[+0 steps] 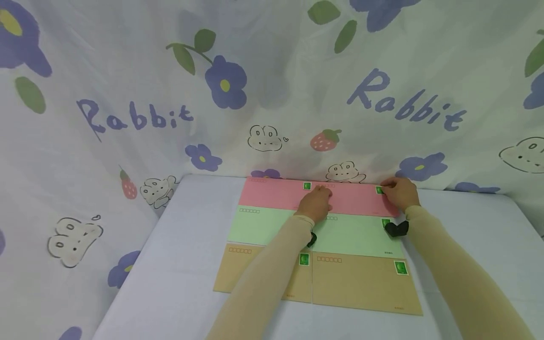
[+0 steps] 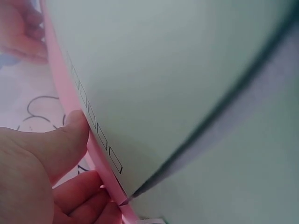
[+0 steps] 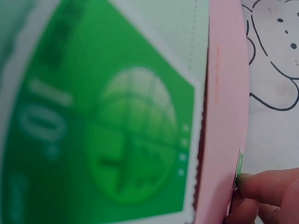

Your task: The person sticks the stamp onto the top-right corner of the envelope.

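Note:
Two pink envelopes lie side by side at the far end of the table. My left hand (image 1: 315, 203) rests on the right pink envelope (image 1: 357, 200) near its left end; thumb and fingertips touch the paper in the left wrist view. At that envelope's upper right corner, my right hand (image 1: 401, 192) pinches a small green stamp (image 1: 379, 190) between thumb and finger, against the paper. The left pink envelope (image 1: 272, 193) bears a similar stamp (image 1: 307, 186) at its upper right corner.
Nearer lie two light green envelopes (image 1: 357, 238), the right one with a stamp (image 3: 135, 140), then two brown envelopes (image 1: 361, 288) with stamps. A white cloth covers the table (image 1: 178, 245). Behind hangs a patterned curtain (image 1: 280, 99).

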Tool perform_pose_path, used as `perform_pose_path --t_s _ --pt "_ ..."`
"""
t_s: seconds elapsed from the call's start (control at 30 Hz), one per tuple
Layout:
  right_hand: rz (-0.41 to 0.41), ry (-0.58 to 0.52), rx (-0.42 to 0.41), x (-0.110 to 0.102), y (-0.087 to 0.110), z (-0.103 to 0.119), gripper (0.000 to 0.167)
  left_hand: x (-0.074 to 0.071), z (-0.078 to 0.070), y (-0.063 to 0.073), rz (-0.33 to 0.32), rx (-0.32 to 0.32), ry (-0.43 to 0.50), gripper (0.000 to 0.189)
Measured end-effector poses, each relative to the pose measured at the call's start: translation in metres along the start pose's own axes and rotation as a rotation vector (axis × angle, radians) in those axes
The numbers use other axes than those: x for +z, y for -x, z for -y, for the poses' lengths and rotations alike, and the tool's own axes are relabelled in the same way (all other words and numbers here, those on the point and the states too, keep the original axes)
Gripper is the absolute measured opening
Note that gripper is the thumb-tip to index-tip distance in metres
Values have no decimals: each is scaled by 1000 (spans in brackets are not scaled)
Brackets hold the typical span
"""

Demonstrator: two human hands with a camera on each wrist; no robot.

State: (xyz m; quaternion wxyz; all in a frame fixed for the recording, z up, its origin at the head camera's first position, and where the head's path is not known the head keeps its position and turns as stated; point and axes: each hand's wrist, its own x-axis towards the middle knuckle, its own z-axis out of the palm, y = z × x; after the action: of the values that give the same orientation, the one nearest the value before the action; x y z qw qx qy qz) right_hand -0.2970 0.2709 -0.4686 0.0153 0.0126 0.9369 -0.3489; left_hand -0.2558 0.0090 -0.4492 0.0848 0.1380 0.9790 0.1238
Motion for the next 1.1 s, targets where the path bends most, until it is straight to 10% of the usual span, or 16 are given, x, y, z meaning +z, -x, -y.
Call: perform_pose_path --t_s 1.1 --pt "-28 -42 44 -3 5 -3 29 -5 -5 1 18 13 -90 40"
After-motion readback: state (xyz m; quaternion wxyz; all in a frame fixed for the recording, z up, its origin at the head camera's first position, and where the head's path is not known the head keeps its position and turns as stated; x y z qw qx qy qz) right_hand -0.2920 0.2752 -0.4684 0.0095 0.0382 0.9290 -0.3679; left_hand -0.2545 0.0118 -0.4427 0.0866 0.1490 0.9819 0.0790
